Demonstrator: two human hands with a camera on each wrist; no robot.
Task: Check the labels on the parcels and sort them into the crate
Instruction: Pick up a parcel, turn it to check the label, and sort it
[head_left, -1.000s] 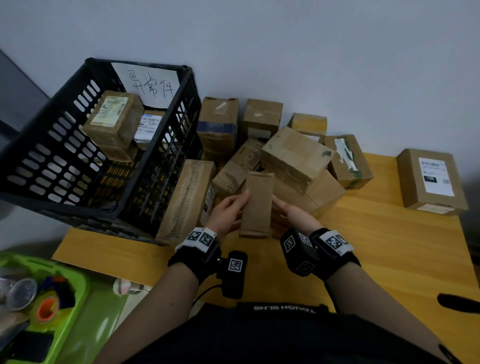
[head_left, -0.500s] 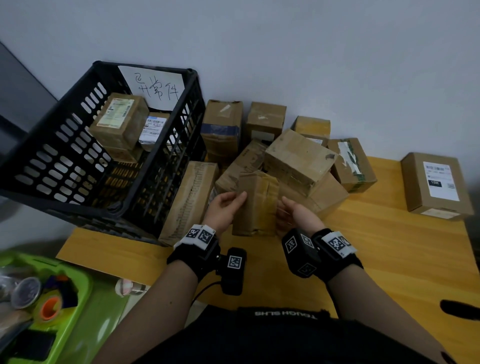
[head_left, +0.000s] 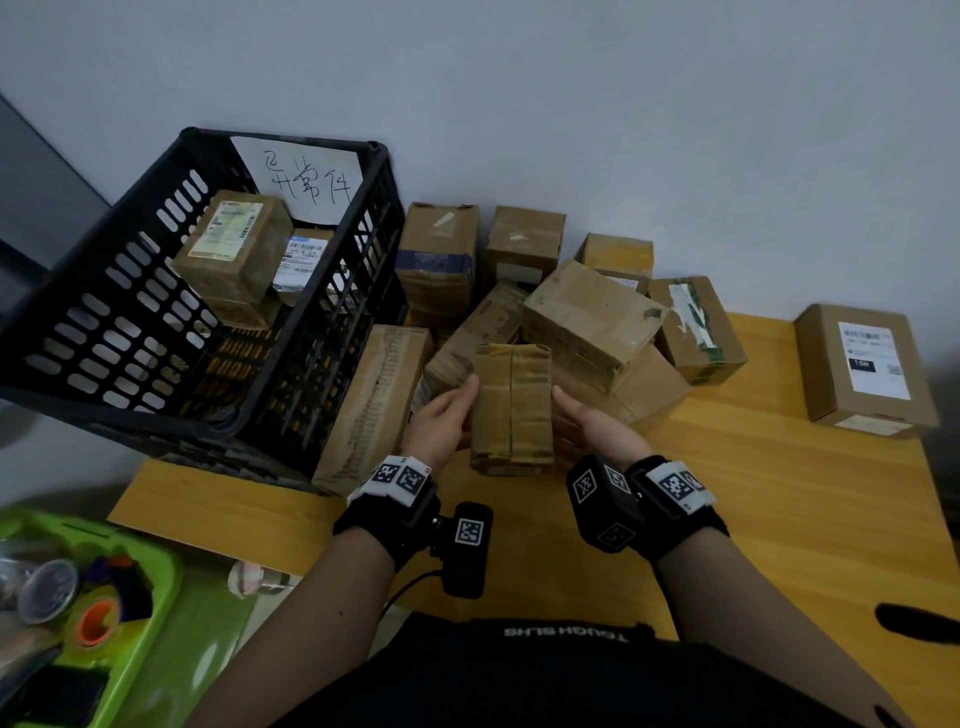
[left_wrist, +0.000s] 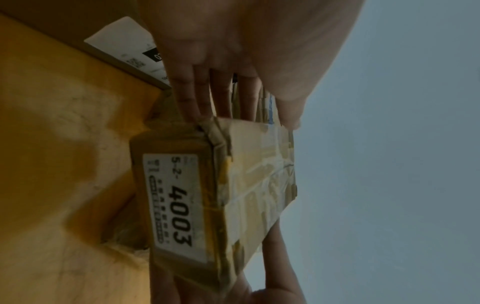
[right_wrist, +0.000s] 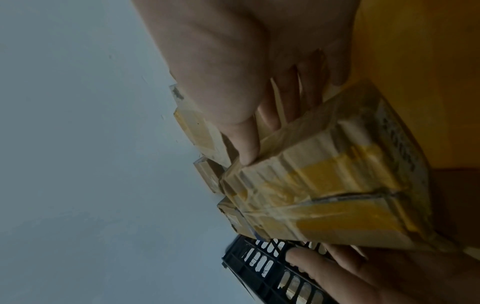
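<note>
I hold a small taped cardboard parcel (head_left: 511, 408) between both hands above the wooden table (head_left: 753, 519). My left hand (head_left: 441, 415) grips its left side and my right hand (head_left: 592, 426) grips its right side. The taped seam faces up. In the left wrist view a white label reading "5-2-4003" (left_wrist: 174, 207) shows on the parcel's (left_wrist: 215, 195) near end face. The right wrist view shows the parcel's (right_wrist: 332, 185) taped face. The black slotted crate (head_left: 171, 332) stands at the left with two labelled parcels (head_left: 234, 254) inside.
Several more cardboard parcels (head_left: 592, 317) are piled behind my hands against the grey wall. One labelled box (head_left: 862, 369) lies apart at the far right. A handwritten paper sign (head_left: 306, 176) hangs on the crate's back wall. A green bin (head_left: 156, 597) sits below the table's left edge.
Both hands have turned the parcel over: a plain narrow face was up a second ago, and the wider taped seam face is up now. The parcel stays in the same place.
</note>
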